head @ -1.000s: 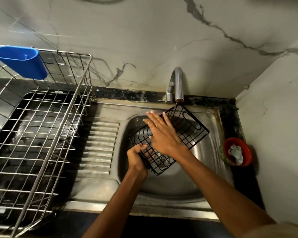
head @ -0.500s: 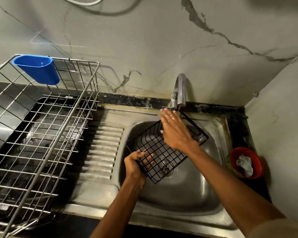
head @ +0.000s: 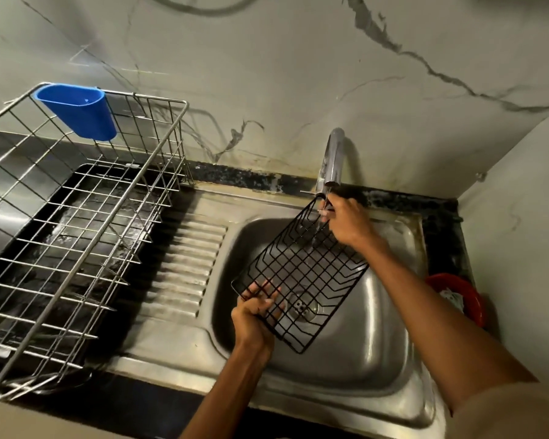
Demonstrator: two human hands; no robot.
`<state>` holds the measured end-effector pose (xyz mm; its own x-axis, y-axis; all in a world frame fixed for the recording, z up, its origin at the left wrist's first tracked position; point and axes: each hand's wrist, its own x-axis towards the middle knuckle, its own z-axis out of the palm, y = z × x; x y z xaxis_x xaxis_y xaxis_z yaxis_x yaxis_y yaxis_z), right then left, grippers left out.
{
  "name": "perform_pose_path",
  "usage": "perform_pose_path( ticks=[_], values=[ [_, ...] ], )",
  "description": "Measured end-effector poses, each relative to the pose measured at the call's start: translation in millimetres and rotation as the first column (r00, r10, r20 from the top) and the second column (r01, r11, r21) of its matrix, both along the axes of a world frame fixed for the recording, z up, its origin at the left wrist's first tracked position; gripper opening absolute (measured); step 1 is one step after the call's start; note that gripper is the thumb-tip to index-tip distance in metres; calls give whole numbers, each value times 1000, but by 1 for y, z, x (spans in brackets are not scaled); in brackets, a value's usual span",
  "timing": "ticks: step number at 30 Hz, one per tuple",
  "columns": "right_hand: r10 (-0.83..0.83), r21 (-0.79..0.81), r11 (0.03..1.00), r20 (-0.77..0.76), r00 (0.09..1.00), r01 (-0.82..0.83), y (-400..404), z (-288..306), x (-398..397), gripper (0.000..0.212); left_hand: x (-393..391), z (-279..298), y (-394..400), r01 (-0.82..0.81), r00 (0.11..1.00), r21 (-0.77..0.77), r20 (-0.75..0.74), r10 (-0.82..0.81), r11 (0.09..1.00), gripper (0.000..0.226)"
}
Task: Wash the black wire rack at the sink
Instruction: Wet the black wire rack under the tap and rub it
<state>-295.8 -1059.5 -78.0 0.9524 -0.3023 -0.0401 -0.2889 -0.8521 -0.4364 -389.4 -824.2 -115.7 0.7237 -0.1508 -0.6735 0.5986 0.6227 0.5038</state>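
Note:
The black wire rack (head: 301,274) hangs tilted over the steel sink (head: 362,350), its far corner just under the tap (head: 333,160). My left hand (head: 254,315) grips the rack's near-left corner, fingers curled through the wires. My right hand (head: 351,224) is at the rack's far corner below the spout, fingers curled and pinching the wire there. A thin stream of water runs from the spout onto the rack. The sink drain shows through the wires.
A large steel dish rack (head: 76,248) with a blue plastic cup (head: 80,112) hooked on its rim stands on the left, beside the ribbed drainboard. A red bowl (head: 466,296) with a scrubber sits at the sink's right edge. Marble walls close the back and right.
My right hand slid off the rack's flat surface up to the far corner under the spout, and its fingers curled. The rack's far end now sits closer to the tap. My left hand kept its grip.

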Motion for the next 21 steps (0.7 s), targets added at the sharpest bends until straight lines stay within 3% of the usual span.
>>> perform_pose_path(
  ticks=[2,4,8,10,15,18,21],
  values=[
    [85,71,994,20,996,-87,0,4,4,27,-6,-2,14,126,992,-16,10,-126,992,33],
    [152,58,986,29,988,-154,5,9,5,20,-7,-1,28,286,957,103,9,-288,953,34],
    [230,46,972,27,973,-231,14,12,13,19,10,-9,39,313,943,374,-15,-332,873,85],
    [263,73,962,22,964,-264,17,13,16,18,24,-7,35,395,872,500,60,-485,771,99],
    [286,67,955,32,958,-288,22,21,20,20,46,17,-4,595,635,522,160,-755,611,117],
    [272,54,960,73,960,-276,26,30,19,22,52,19,-35,523,693,625,84,-716,580,99],
    [303,-1,952,142,943,-305,41,35,15,32,56,19,-53,405,799,689,53,-599,601,35]
  ],
)
